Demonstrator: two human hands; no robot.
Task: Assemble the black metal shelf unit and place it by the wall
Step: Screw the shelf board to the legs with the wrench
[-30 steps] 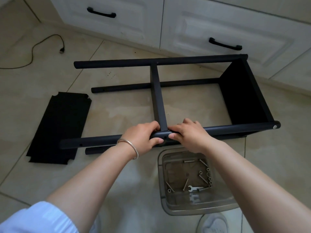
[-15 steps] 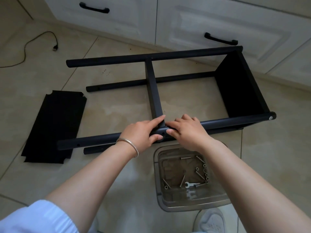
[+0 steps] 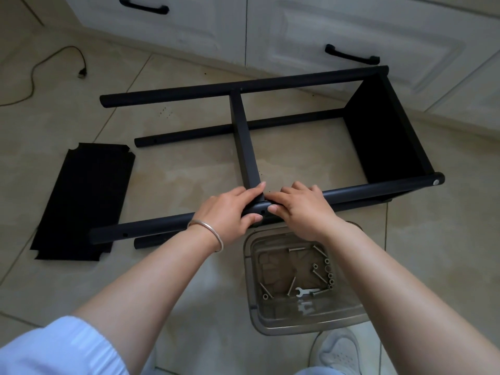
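Observation:
The black metal shelf frame (image 3: 243, 87) lies on its side on the tiled floor, with four long tubes, one shelf panel (image 3: 384, 136) fixed at the right end and a middle shelf (image 3: 244, 142) standing edge-on. My left hand (image 3: 230, 209) and my right hand (image 3: 300, 207) both grip the near upper tube (image 3: 378, 189) where the middle shelf meets it. A screw hole shows on the tube between my thumbs. A loose black shelf panel (image 3: 84, 201) lies flat on the floor at the left.
A clear plastic tray (image 3: 254, 293) by my feet holds several bolts, nuts and a small wrench (image 3: 304, 291). White cabinet drawers with black handles (image 3: 351, 54) run along the back. A cable with a plug (image 3: 81, 74) lies at the far left. A white shoe (image 3: 338, 350) is below.
My left index finger has stretched out along the middle shelf's corner; both hands stay at the same joint. The view has shifted slightly, so the frame sits lower.

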